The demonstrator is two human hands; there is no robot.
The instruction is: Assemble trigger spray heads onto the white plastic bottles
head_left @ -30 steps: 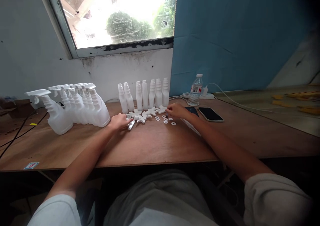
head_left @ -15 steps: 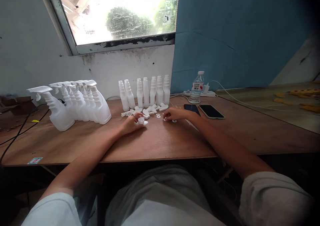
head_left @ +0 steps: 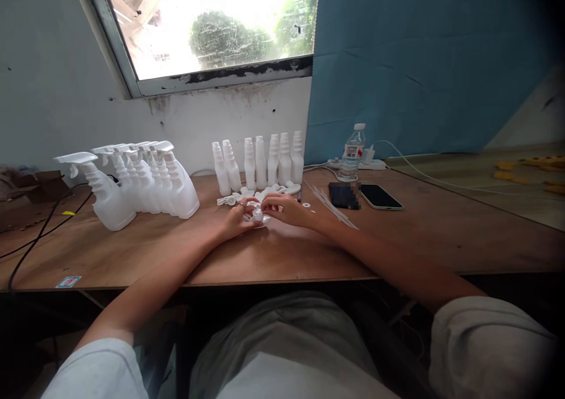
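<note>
Observed from beside the bench (head_left: 282, 260): the left hand (head_left: 237, 220) has its grip closed around a small white fitting (head_left: 258, 215), thumb on the near side and fingers behind. The fitting sits low over the bench, in front of the heap of white trigger pieces (head_left: 227, 200). The right hand (head_left: 286, 209) meets it from the other side, fingertips drawn together at the top of the fitting. Whether that grip pinches anything cannot be told; the fingers hide it.

The step in hand, by my judgement, is close fingertip work on the fitting. Good practice: the left grip should be firm enough to stop the fitting turning, with the fingers clear of its upper edge. The right fingertips should work straight down and evenly, since a slanted push could tip a small part. Keeping both wrists low would steady the work.

A white washer (head_left: 306, 205) lies to the right, near the thin white tubes (head_left: 332, 206); a sweeping right forearm could scatter these. The upright white bottles (head_left: 261, 166) stand behind the heap, and a careless reach might knock them.
</note>
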